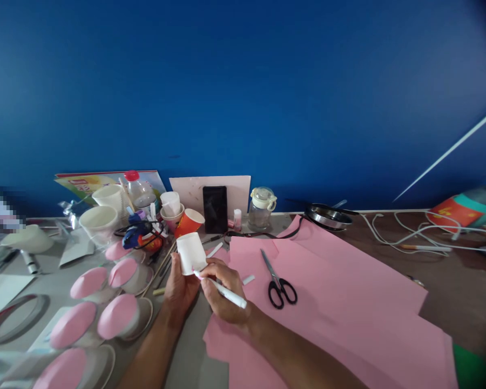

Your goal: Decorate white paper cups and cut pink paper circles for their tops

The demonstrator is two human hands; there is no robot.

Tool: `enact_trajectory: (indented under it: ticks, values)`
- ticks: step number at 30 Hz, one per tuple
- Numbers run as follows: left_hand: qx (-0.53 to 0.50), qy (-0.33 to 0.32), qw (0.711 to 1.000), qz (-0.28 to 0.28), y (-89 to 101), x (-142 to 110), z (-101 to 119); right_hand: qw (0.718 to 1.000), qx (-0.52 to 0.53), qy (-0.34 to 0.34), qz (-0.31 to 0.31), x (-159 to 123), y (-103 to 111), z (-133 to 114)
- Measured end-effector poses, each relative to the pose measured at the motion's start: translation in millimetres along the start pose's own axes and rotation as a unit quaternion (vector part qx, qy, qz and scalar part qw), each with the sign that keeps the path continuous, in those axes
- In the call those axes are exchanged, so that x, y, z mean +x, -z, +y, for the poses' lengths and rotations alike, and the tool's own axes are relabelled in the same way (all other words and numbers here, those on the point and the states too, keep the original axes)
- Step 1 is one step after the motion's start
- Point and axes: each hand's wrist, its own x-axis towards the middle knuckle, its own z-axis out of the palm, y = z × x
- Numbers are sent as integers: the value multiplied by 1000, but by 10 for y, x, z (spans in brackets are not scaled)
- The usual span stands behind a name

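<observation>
My left hand [181, 286] is wrapped around a white paper cup [191, 252], held up off the table and slightly tilted. Between the fingers of my right hand [223, 292] is a white marker [230, 294] with a pink tip end. That tip meets the lower part of the cup, where a small pink mark shows. Under my right forearm lie large sheets of pink paper [340, 286]. Black-handled scissors [276, 286] rest on the paper, blades partly apart, to the right of my right hand. A small white strip [248, 280] lies nearby.
Several cups with pink paper on their ends [117, 316] lie at left. Behind them stand stacked paper cups [99, 221], a red-capped bottle [140, 192] and a blue glue gun [135, 237]. A phone [215, 209], glass jar [261, 209] and black pan [330, 216] line the blue wall.
</observation>
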Motion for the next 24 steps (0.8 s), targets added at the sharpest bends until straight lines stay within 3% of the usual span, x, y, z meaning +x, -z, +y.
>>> enact_trajectory:
  ticks: [24]
  values:
    - [55,-12,998,8,-101,-61,3,999,34,-32,-3,-8,32,-37]
